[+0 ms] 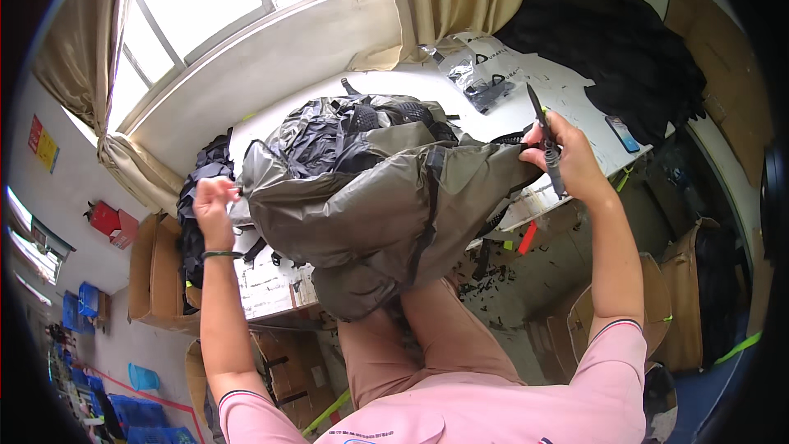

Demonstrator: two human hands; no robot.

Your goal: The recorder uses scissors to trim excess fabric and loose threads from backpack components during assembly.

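Note:
A large grey-green backpack [370, 197] lies across the white table [567, 90] and hangs over its near edge onto my lap. My left hand [214, 207] grips the bag's left end, next to a pile of black fabric [197, 222]. My right hand [567, 160] holds a black, grey-handled cutting tool [544, 138] upright at the bag's right end, by a black strap. A second dark grey bag [353, 127] sits just behind the first.
Clear plastic packets of black parts [477, 70] and a blue phone [622, 133] lie on the table. A heap of black cloth [608, 41] fills the far right. Cardboard boxes [152, 271] stand on the floor at both sides, with black scraps [493, 279] underfoot.

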